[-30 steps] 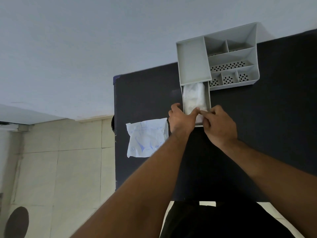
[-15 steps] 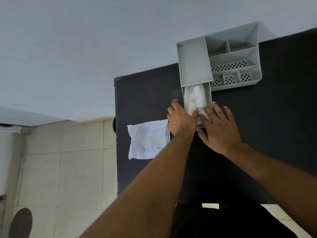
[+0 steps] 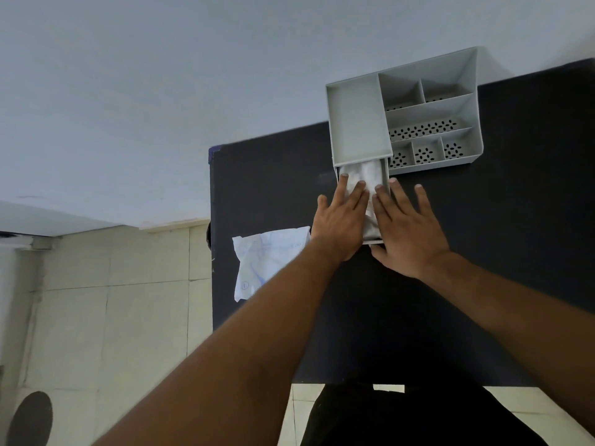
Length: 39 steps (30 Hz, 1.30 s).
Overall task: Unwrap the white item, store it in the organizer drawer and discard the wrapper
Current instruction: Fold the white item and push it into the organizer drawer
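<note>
While your flat, open left hand [image 3: 341,217] and right hand [image 3: 405,226] press the crumpled white item [image 3: 365,177] into the grey plastic organizer drawer [image 3: 384,185], the empty white wrapper [image 3: 267,259] lies left of them.

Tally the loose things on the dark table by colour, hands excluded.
Grey: 1, the organizer with its pulled-out drawer
White: 2, the white item in the drawer and the wrapper lying at the table's left edge
Total: 3

Bare forearms, no sleeves, dark trousers [image 3: 418,416]
</note>
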Motion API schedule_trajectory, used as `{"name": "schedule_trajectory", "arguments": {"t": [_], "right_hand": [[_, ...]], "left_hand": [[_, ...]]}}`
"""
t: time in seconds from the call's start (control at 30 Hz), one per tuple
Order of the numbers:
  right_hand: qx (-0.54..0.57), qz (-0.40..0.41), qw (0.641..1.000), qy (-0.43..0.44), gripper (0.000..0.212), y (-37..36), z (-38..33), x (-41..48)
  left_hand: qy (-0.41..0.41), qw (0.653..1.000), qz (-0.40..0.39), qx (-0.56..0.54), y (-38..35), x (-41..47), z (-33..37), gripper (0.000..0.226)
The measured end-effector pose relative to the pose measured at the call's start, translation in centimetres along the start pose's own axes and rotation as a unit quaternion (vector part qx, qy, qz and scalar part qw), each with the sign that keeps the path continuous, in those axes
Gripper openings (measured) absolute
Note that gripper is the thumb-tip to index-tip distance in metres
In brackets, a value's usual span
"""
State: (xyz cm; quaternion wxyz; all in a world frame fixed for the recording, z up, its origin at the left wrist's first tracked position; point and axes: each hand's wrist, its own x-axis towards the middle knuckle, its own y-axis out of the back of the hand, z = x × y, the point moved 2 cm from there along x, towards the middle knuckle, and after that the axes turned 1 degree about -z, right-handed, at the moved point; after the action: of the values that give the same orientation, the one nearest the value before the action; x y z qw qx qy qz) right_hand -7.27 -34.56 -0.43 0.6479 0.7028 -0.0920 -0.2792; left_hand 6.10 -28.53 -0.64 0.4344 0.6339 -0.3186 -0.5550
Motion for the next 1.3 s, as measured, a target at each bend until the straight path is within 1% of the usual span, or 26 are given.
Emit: {"name": "schedule_trajectory", "arguments": {"t": [0.13, 0.27, 0.37, 0.47, 0.57, 0.7, 0.8, 0.9, 0.97, 1.07, 1.13, 1.2, 1.3], "right_hand": [[-0.04, -0.032, 0.998, 0.039, 0.101, 0.2, 0.8, 1.1], [-0.059, -0.049, 0.995, 0.064, 0.105, 0.6, 1.1, 1.7], [-0.053, -0.044, 0.995, 0.067, 0.111, 0.9, 1.2, 2.2], [-0.046, -0.037, 0.996, 0.059, 0.122, 1.2, 1.4, 2.8], [-0.053, -0.047, 0.996, 0.06, 0.131, 1.4, 1.5, 3.3], [-0.08, -0.061, 0.992, 0.072, 0.136, 1.5, 1.7, 3.9], [-0.099, -0.068, 0.99, 0.079, 0.137, 1.8, 1.6, 4.3], [-0.104, -0.077, 0.988, 0.081, 0.135, 2.0, 1.5, 4.4], [-0.099, -0.08, 0.989, 0.077, 0.135, 2.1, 1.5, 4.4], [-0.1, -0.09, 0.988, 0.079, 0.136, 2.4, 1.6, 4.5], [-0.094, -0.097, 0.987, 0.082, 0.137, 2.8, 1.5, 4.6], [-0.086, -0.102, 0.988, 0.08, 0.139, 3.4, 1.5, 4.6], [-0.08, -0.112, 0.988, 0.075, 0.135, 4.3, 1.7, 5.1]], "left_hand": [[-0.019, 0.999, -0.012, 0.03, 0.3, 0.5, -0.4, 0.068], [-0.016, 1.0, 0.012, 0.024, 0.8, 0.2, -1.2, 0.066], [-0.019, 0.999, 0.019, 0.03, 1.0, 0.2, -1.7, 0.067], [-0.015, 1.0, 0.003, 0.023, 1.4, 0.5, -1.6, 0.067], [-0.01, 1.0, -0.009, 0.026, 1.7, 0.7, -1.3, 0.067], [-0.004, 0.997, -0.023, 0.07, 1.8, 1.3, -1.1, 0.067], [-0.007, 0.999, -0.008, 0.037, 1.9, 1.1, -1.1, 0.068], [-0.027, 1.0, -0.003, -0.01, 1.3, 0.1, -1.4, 0.076], [-0.038, 0.999, -0.008, -0.023, 0.7, -0.5, -1.7, 0.086], [-0.046, 0.999, -0.008, 0.002, 0.3, -0.9, -2.0, 0.109], [-0.045, 0.998, -0.018, 0.042, 0.4, -0.7, -2.2, 0.119], [-0.032, 0.996, -0.029, 0.084, 0.7, -0.5, -2.2, 0.122], [-0.001, 0.993, -0.028, 0.114, 1.5, -0.2, -2.1, 0.117]]}}
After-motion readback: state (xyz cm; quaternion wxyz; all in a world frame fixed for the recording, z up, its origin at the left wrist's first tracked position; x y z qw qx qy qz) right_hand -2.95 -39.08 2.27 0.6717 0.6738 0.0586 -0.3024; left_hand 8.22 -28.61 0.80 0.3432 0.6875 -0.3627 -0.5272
